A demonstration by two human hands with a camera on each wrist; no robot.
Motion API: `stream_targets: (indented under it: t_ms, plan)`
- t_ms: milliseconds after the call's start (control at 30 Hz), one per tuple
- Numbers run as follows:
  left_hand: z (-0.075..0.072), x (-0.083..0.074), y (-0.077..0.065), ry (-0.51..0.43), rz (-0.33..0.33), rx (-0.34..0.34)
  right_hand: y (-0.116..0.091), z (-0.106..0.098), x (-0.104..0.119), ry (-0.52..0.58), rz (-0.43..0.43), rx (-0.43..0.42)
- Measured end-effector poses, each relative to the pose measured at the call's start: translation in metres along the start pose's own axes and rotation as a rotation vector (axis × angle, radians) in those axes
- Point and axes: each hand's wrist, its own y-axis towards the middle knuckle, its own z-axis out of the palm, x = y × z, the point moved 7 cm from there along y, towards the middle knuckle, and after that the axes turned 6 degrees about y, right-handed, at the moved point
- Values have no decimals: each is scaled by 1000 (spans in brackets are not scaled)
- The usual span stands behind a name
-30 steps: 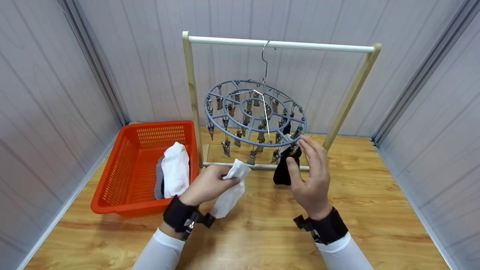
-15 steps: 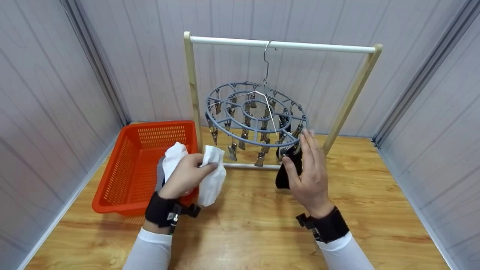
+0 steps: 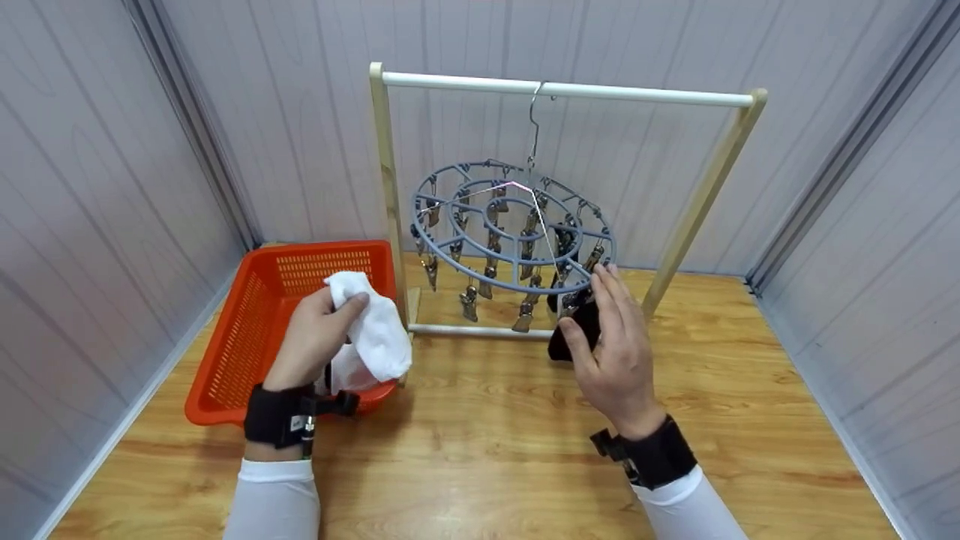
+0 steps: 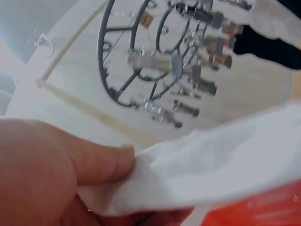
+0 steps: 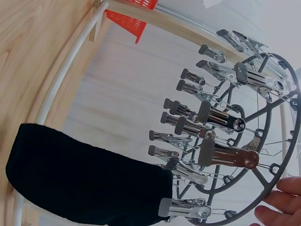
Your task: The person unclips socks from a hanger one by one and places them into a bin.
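Observation:
My left hand (image 3: 311, 341) pinches a white sock (image 3: 382, 337) between thumb and fingers, over the right side of the orange basket (image 3: 214, 360). In the left wrist view the sock (image 4: 211, 165) stretches to the right from the thumb. My right hand (image 3: 619, 356) has its fingers extended, the tips at the near right rim of a round grey clip hanger (image 3: 517, 287). In the right wrist view a black sock (image 5: 89, 179) hangs from the hanger's metal clips (image 5: 186, 208). Another white sock (image 3: 346, 373) lies in the basket, partly hidden by the held one.
The hanger hangs by its hook (image 3: 534, 112) from the white bar (image 3: 645, 91) of a wooden-sided rack (image 3: 705, 199). Several metal clips (image 3: 525, 311) dangle below the ring. A lower bar (image 3: 480, 331) runs near the wood-patterned floor (image 3: 487, 450). Pale panel walls enclose the space.
My left hand has carried the white sock leftward, from in front of the hanger to over the basket. The hanger has turned and swayed slightly, while my right hand has stayed near its rim.

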Motion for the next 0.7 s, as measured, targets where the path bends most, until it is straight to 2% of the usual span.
stream_targets:
  t_ms: [167, 300, 467, 567, 700]
  plan:
    - [-14, 5, 0, 14, -40, -51, 0, 0, 4, 14, -16, -17]
    - [-22, 8, 0, 46, -42, -70, 0, 1, 8, 24, -28, -24]
    - [-26, 11, 2, 179, -12, -92, -1, 2, 14, 47, -50, -27]
    - [-23, 15, 5, 242, -3, -72, -2, 4, 16, 54, -68, -24]
    - [-14, 21, 9, 240, -26, 1, -3, 5, 20, 34, -79, -15]
